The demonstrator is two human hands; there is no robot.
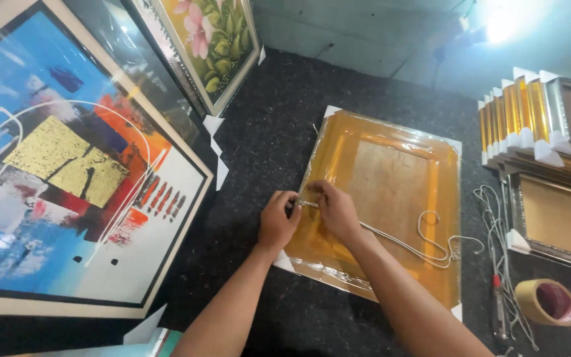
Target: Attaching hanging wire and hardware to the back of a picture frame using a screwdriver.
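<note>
A strong lamp (503,23) at the upper right burns out white; its glare shines on the wrapped frame (381,198), while edges look soft and slightly bent.

left hand (277,221), right hand (336,210), small tool (297,205), wrapped frame (391,192), cord (424,248)

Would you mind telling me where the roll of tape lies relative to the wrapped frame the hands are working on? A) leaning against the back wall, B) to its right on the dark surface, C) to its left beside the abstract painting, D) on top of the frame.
B: the roll of tape lies flat on the dark surface, right of the wrapped frame, near loose white cords.
</note>
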